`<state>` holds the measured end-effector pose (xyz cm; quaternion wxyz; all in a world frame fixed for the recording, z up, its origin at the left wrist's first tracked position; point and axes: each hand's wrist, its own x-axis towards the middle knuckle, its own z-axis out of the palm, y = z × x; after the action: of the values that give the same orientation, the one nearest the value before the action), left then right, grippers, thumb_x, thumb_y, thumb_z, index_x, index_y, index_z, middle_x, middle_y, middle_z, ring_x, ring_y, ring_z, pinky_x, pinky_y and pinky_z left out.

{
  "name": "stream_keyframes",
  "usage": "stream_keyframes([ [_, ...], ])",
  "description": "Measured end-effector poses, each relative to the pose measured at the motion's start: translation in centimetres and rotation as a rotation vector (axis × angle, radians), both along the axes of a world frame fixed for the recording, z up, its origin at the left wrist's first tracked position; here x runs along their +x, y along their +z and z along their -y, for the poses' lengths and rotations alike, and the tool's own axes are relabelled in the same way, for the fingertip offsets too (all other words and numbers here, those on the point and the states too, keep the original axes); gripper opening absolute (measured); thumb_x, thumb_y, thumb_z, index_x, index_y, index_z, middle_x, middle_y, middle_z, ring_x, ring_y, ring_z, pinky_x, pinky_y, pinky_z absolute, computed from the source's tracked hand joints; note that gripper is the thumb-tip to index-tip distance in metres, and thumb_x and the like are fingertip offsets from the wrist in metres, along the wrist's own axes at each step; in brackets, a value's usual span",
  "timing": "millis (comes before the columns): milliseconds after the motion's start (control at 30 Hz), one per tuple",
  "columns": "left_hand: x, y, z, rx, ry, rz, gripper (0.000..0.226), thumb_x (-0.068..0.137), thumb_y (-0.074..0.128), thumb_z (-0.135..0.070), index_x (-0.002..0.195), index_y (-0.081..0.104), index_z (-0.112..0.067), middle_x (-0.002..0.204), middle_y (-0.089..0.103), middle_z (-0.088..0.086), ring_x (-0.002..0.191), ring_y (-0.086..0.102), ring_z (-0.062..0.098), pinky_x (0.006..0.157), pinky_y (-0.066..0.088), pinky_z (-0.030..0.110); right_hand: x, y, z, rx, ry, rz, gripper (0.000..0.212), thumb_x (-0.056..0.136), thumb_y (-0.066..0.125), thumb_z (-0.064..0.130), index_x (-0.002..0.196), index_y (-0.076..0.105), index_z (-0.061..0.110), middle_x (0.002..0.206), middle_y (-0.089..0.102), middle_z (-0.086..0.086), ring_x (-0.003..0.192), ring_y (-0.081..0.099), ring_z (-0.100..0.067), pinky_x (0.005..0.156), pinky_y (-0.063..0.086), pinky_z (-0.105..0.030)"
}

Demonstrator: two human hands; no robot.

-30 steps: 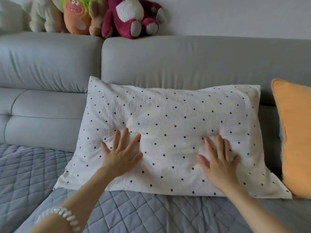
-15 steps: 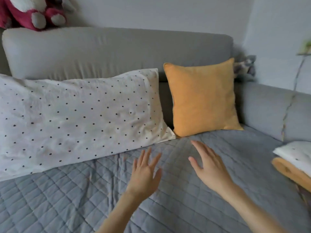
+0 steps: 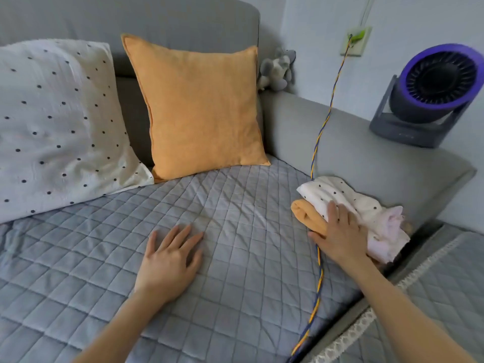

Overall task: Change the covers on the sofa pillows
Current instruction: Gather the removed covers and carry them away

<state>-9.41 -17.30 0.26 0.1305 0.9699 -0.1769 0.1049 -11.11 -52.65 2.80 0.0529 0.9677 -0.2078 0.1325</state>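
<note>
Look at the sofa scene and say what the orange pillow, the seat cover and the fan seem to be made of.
Orange pillow: probably woven cotton or linen, matte, with a fine grainy weave and a stitched edge.
Seat cover: quilted fabric, likely padded, with diamond stitching and soft creases.
Fan: apparently hard plastic, with a smooth moulded body and a slight sheen on its purple ring.

No readable text; the fan's (image 3: 429, 95) base marking is too blurred.

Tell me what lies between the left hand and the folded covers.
In the head view, bare quilted seat cover and the blue-yellow cord separate the left hand from the folded covers under the right hand.
</note>
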Motion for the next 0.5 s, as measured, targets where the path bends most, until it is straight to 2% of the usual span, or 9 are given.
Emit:
stream_keyframes([
  [133, 0.0, -0.2, 0.2, -0.011, 0.004, 0.003, 0.066, 0.082, 0.010, -0.058, 0.135, 0.045, -0.037, 0.145, 0.041, -0.008, 0.140, 0.028, 0.014, 0.114, 0.009, 0.046, 1.1, 0.1, -0.1, 0.004, -0.073, -0.009, 0.101, 0.078, 0.058, 0.060, 0.147, 0.008, 0.005, 0.143, 0.031, -0.011, 0.129, 0.037, -0.030, 0.095, 0.037, -0.045],
  [200, 0.0, -0.4, 0.1, -0.001, -0.003, 0.012, 0.067, 0.082, 0.009, -0.057, 0.136, 0.044, -0.037, 0.146, 0.039, -0.008, 0.140, 0.027, 0.014, 0.115, 0.008, 0.046, 1.7, 0.3, -0.6, -0.011, -0.134, -0.054, 0.094, 0.079, 0.057, 0.059, 0.143, 0.016, 0.003, 0.139, 0.036, -0.013, 0.123, 0.043, -0.031, 0.090, 0.040, -0.044],
  [233, 0.0, -0.4, 0.0, 0.008, -0.006, 0.015, 0.066, 0.083, 0.010, -0.057, 0.136, 0.044, -0.036, 0.146, 0.040, -0.007, 0.140, 0.028, 0.015, 0.114, 0.009, 0.046, 2.0, 0.3, -0.7, -0.073, -0.127, -0.053, 0.085, 0.078, 0.062, 0.055, 0.136, 0.031, 0.000, 0.130, 0.045, -0.016, 0.113, 0.051, -0.033, 0.085, 0.044, -0.043],
  [300, -0.1, -0.7, -0.1, 0.027, -0.010, 0.016, 0.062, 0.086, 0.014, -0.054, 0.134, 0.047, -0.034, 0.143, 0.044, -0.005, 0.138, 0.033, 0.017, 0.113, 0.013, 0.047, 2.4, 0.1, -0.6, -0.239, -0.088, -0.050, 0.056, 0.060, 0.083, 0.034, 0.095, 0.060, -0.002, 0.087, 0.063, -0.019, 0.072, 0.064, -0.033, 0.063, 0.051, -0.038],
  [333, 0.0, -0.7, -0.1, 0.036, -0.014, 0.010, 0.060, 0.087, 0.016, -0.053, 0.133, 0.049, -0.033, 0.142, 0.047, -0.004, 0.136, 0.036, 0.019, 0.112, 0.016, 0.049, 2.3, 0.1, -0.3, -0.293, -0.076, -0.019, 0.043, 0.049, 0.087, 0.021, 0.076, 0.062, 0.000, 0.068, 0.062, -0.017, 0.054, 0.061, -0.029, 0.052, 0.049, -0.033],
  [367, 0.0, -0.7, -0.2, 0.051, -0.020, -0.001, 0.058, 0.088, 0.018, -0.051, 0.132, 0.051, -0.032, 0.140, 0.049, -0.003, 0.134, 0.039, 0.020, 0.111, 0.019, 0.051, 2.3, 0.2, -0.1, -0.286, -0.049, 0.004, 0.038, 0.043, 0.088, 0.011, 0.066, 0.059, 0.001, 0.056, 0.058, -0.015, 0.044, 0.057, -0.027, 0.046, 0.047, -0.030],
  [433, 0.1, -0.6, -0.3, 0.090, -0.047, -0.016, 0.058, 0.089, 0.018, -0.050, 0.132, 0.051, -0.030, 0.139, 0.050, -0.001, 0.133, 0.040, 0.022, 0.109, 0.022, 0.053, 1.9, 1.2, 0.1, -0.265, 0.011, 0.052, 0.037, 0.042, 0.087, 0.004, 0.061, 0.055, 0.002, 0.048, 0.055, -0.014, 0.036, 0.054, -0.025, 0.038, 0.043, -0.026],
  [500, -0.2, -0.2, -0.6, 0.122, -0.085, -0.051, 0.066, 0.086, 0.008, -0.053, 0.139, 0.041, -0.031, 0.147, 0.039, -0.003, 0.140, 0.029, 0.020, 0.112, 0.009, 0.048, 1.4, 3.8, -0.8, -0.244, 0.009, 0.107, 0.036, 0.050, 0.087, 0.011, 0.062, 0.055, 0.002, 0.046, 0.054, -0.013, 0.032, 0.053, -0.025, 0.036, 0.040, -0.023],
])
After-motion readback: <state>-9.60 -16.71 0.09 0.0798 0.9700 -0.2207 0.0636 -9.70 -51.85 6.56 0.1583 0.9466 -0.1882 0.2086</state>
